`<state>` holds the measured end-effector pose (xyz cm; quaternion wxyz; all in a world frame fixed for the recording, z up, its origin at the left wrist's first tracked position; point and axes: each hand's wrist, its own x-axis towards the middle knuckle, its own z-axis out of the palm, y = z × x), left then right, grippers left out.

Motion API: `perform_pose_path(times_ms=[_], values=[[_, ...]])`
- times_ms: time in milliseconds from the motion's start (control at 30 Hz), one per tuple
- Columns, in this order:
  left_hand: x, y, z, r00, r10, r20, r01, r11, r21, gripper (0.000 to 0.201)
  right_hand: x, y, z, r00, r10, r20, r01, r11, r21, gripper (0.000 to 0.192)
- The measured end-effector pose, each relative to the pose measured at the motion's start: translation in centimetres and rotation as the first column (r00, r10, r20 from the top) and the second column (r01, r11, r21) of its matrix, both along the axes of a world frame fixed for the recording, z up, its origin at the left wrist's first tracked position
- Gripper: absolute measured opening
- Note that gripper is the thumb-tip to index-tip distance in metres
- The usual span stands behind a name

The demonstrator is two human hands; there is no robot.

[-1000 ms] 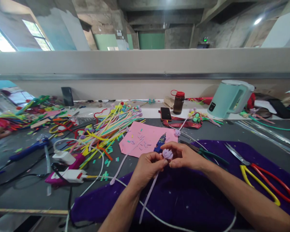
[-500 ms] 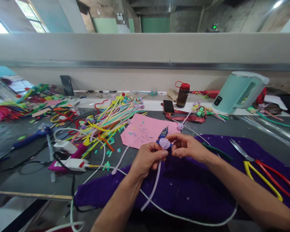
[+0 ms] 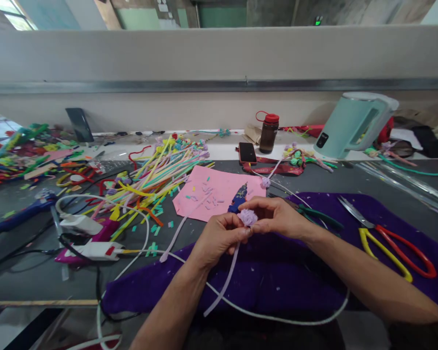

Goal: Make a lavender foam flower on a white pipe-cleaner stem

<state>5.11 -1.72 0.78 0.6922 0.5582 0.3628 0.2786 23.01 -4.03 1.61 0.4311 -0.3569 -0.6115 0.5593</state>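
Note:
Both hands meet over a purple cloth [image 3: 284, 287] at the table's near edge. My left hand [image 3: 219, 239] pinches the top of a lilac pipe-cleaner stem [image 3: 222, 287] that hangs down toward me. My right hand [image 3: 277, 218] has its fingertips closed on the small lilac pipe-cleaner flower [image 3: 248, 217] at the top of that stem. Just behind the hands a blue glue gun [image 3: 238, 198] lies on a pink sheet [image 3: 208, 192].
Yellow-and-red scissors [image 3: 390, 240] and green-handled pliers [image 3: 317, 217] lie on the cloth at right. A heap of coloured pipe cleaners [image 3: 156, 180], a power strip [image 3: 91, 250] and cables lie at left. Phone [image 3: 246, 153], brown bottle [image 3: 268, 132] and mint kettle [image 3: 352, 125] stand behind.
The view has tilted downward, so everything sits lower and nearer. My hands have stayed together on the flower, with the right fingers shifting slightly around it.

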Motion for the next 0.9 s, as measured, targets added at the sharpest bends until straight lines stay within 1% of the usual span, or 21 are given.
perform_pose_path(times_ms=[200,533,600,733,767,900], values=[[0.02,-0.06,-0.06,1.000,-0.022,0.016,0.022,1.000,-0.002,0.022,0.05,-0.11,0.08,1.000,0.006,0.030,-0.005,1.000,-0.008,0.039],[0.15,-0.13,-0.01,1.000,-0.021,-0.004,0.021,1.000,0.007,0.020,-0.05,-0.07,0.03,0.997,0.007,0.074,-0.007,1.000,-0.001,0.033],[0.17,-0.12,0.01,1.000,-0.023,-0.010,0.023,1.000,0.004,0.021,0.02,-0.08,0.04,0.996,0.008,0.089,-0.009,1.000,0.011,0.036],[0.23,-0.13,0.06,0.999,-0.030,-0.018,0.030,1.000,-0.006,0.022,0.09,-0.13,0.13,0.993,0.023,0.112,-0.029,0.998,0.048,0.053],[0.25,-0.13,0.06,0.999,-0.026,-0.021,0.026,1.000,-0.008,0.023,0.08,-0.12,0.11,0.992,0.024,0.120,-0.031,0.998,0.052,0.052],[0.24,-0.12,0.03,0.999,-0.019,-0.034,0.018,0.999,-0.029,0.024,-0.01,0.02,0.04,0.987,0.001,0.162,-0.010,0.998,0.055,0.037]])
